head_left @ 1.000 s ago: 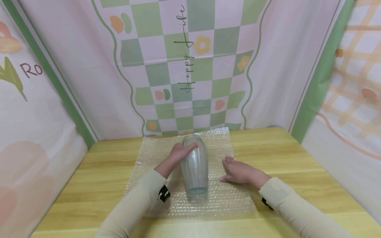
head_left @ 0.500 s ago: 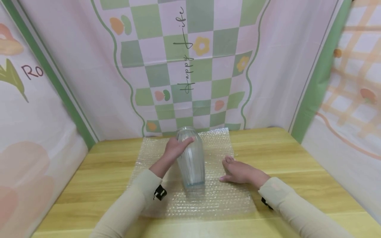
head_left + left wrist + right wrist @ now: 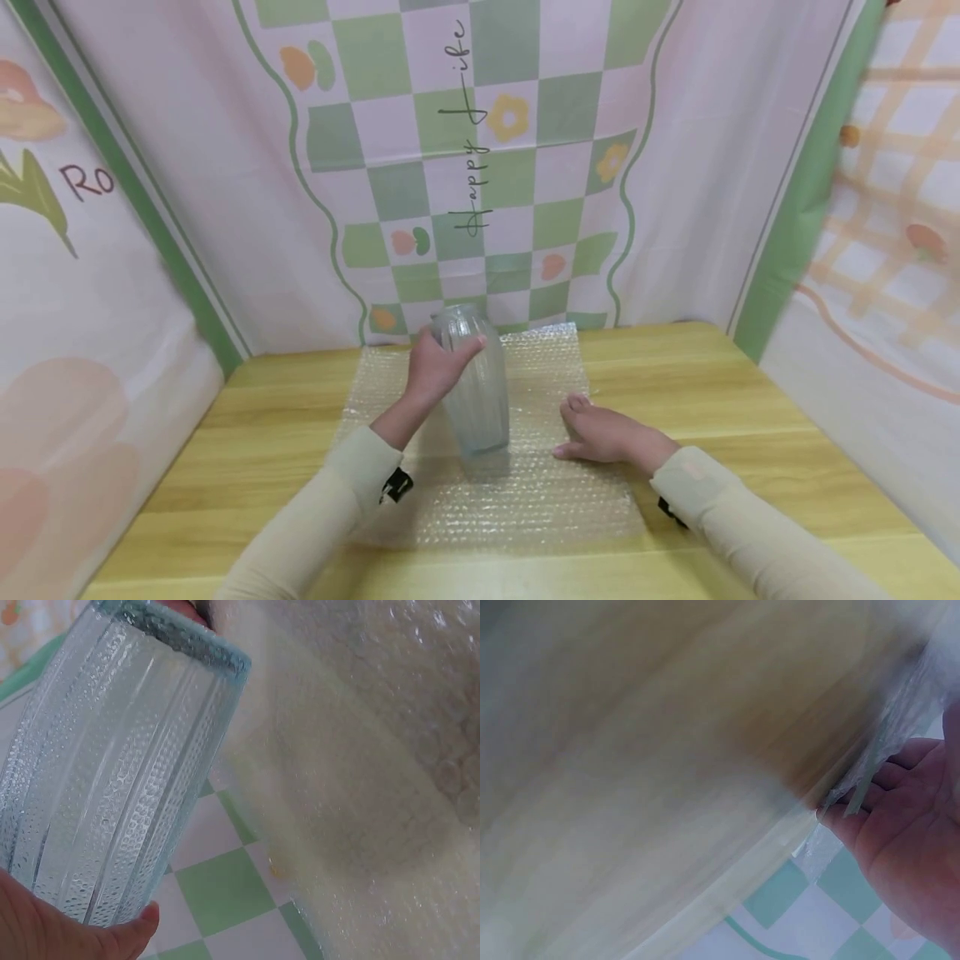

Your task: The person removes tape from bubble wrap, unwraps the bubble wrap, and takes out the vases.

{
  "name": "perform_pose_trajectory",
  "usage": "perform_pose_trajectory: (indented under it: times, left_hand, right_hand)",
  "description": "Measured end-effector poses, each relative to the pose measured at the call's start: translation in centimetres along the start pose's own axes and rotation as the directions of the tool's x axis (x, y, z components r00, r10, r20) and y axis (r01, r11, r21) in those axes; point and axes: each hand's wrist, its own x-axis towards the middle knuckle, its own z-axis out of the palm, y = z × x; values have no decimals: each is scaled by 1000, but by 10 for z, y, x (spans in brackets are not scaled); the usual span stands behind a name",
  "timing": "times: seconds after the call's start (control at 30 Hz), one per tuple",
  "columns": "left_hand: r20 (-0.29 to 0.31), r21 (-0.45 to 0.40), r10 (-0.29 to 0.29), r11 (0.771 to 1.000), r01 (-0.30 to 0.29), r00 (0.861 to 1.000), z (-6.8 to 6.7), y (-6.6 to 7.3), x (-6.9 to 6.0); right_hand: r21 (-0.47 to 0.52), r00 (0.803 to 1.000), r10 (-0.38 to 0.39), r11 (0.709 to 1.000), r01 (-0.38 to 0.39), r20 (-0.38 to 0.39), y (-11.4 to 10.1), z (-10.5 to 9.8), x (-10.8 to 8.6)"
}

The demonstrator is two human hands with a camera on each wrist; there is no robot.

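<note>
A clear, ribbed glass vase (image 3: 483, 392) is over the middle of a bubble wrap sheet (image 3: 517, 508). Its rim end points up and away, its base towards me. My left hand (image 3: 435, 367) grips it near the rim, thumb (image 3: 139, 934) across the side facing me. Whether the base touches the wrap I cannot tell. In the left wrist view the thick base of the vase (image 3: 172, 641) is near. My right hand (image 3: 603, 432) rests at the sheet's right edge, thumb spread from the fingers. In the right wrist view its fingers (image 3: 877, 799) touch the wrap's edge.
The sheet lies on a wood-grain table (image 3: 720, 400). A green and white checked cloth (image 3: 510, 183) hangs behind the table's far edge. More printed cloths stand at the left and right sides.
My left hand has moved the vase away from me and a little left, and its rim end has come up. My right hand has stayed at the wrap's edge.
</note>
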Motion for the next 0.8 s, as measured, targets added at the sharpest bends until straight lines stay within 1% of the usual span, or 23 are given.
perform_pose_trajectory:
  times: [0.13, 0.23, 0.37, 0.43, 0.53, 0.67, 0.73, 0.8]
  left_hand:
    - [-51, -6, 36, 999, -37, 998, -2, 0, 0]
    - [-82, -28, 78, 996, -81, 994, -4, 0, -1]
    - [-134, -35, 130, 990, -136, 982, -6, -1, -1]
    - [-160, -27, 164, 985, -170, 973, -7, -3, 0]
    - [-191, -3, 241, 969, -246, 952, -9, -6, 0]
    - [-214, 30, 363, 930, -365, 907, -11, -11, 1]
    - [-227, 56, 408, 912, -406, 884, -13, -13, 1]
    - [-238, 71, 441, 896, -437, 865, -14, -15, 2]
  right_hand:
    - [-2, 1000, -2, 1000, 2, 3, 0, 0, 0]
    - [-7, 1000, -1, 1000, 1, 2, 0, 0, 0]
    - [-2, 1000, 3, 1000, -3, 1, 0, 0, 0]
    - [3, 1000, 5, 1000, -5, 5, 0, -1, 0]
    - [6, 1000, 8, 1000, -8, 12, 0, -1, 0]
    - [7, 1000, 15, 1000, -15, 18, -1, -2, 0]
    - [5, 1000, 15, 1000, -15, 18, -1, -2, 0]
    - [4, 1000, 12, 1000, -12, 17, -1, -2, 0]
